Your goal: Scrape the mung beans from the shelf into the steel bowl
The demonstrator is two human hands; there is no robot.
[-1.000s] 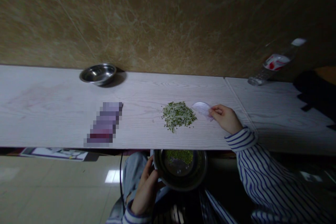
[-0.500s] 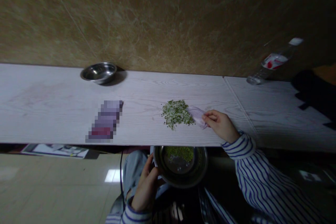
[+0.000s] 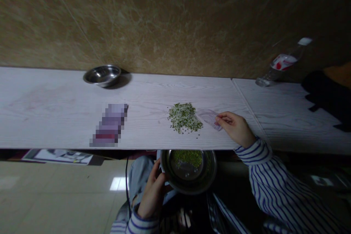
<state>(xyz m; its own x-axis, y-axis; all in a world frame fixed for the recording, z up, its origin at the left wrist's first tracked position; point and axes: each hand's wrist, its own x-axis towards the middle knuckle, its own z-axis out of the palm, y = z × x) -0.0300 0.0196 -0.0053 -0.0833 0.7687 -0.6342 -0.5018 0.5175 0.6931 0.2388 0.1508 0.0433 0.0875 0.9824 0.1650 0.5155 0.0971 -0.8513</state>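
My left hand (image 3: 154,192) grips the left rim of a steel bowl (image 3: 189,186) held below the table's front edge. Green beans (image 3: 189,158) lie in that bowl, its far part hidden under the tabletop. On the table, a pile of green beans mixed with white grains (image 3: 184,117) is spread out. To the right of it, my right hand (image 3: 234,126) pinches a thin, see-through, pale purple plastic bag (image 3: 210,117) between thumb and fingers. The bag's left end reaches close to the pile.
A second steel bowl (image 3: 102,76) stands near the wall at the back left. A blurred-out flat object (image 3: 109,124) lies at the left. A labelled plastic bottle (image 3: 283,62) stands at the back right, beside a dark item (image 3: 326,95). The white wooden table (image 3: 148,98) meets a marbled wall.
My right hand has drawn slightly right with the plastic bag, away from the pile. The bag looks more stretched out. My left hand keeps its hold on the bowl.
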